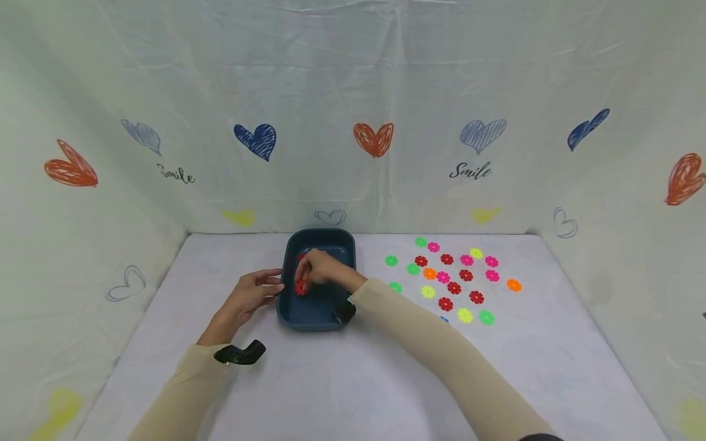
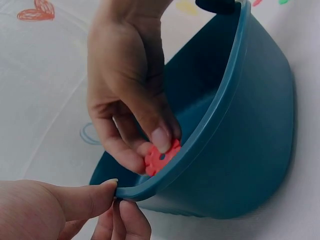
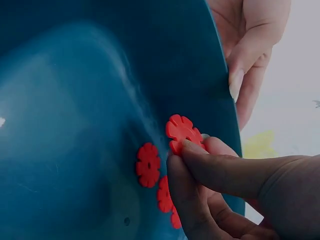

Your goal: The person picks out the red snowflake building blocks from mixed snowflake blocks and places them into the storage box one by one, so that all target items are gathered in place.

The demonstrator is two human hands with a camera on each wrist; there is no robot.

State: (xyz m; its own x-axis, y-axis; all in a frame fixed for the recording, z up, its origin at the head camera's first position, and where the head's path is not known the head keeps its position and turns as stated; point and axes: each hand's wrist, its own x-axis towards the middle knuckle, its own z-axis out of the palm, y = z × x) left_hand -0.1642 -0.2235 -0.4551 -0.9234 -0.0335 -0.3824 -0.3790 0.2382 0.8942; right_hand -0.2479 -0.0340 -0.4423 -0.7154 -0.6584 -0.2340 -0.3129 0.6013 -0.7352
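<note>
A dark blue rectangular plastic bin (image 1: pixel 309 324) stands at the back of the white table, left of its middle. At its left side, my left hand (image 1: pixel 250 297) pinches the rim between thumb and fingers. Inside the bin is my right hand (image 1: pixel 324 267), its thumb and fingers pinching a red notched flower disc (image 3: pixel 181 129) close to the left wall. Below that disc, on the bin's floor, lie other red discs (image 3: pixel 148 165), partly covered by the right fingers in the right wrist view.
Right of the bin, many loose flower discs are spread over the table: red (image 1: pixel 454 288), pink (image 1: pixel 467 260), green (image 1: pixel 486 317), yellow (image 1: pixel 428 292) and orange (image 1: pixel 514 285). A white curtain (image 1: pixel 331 73) printed with hearts closes off the back and sides.
</note>
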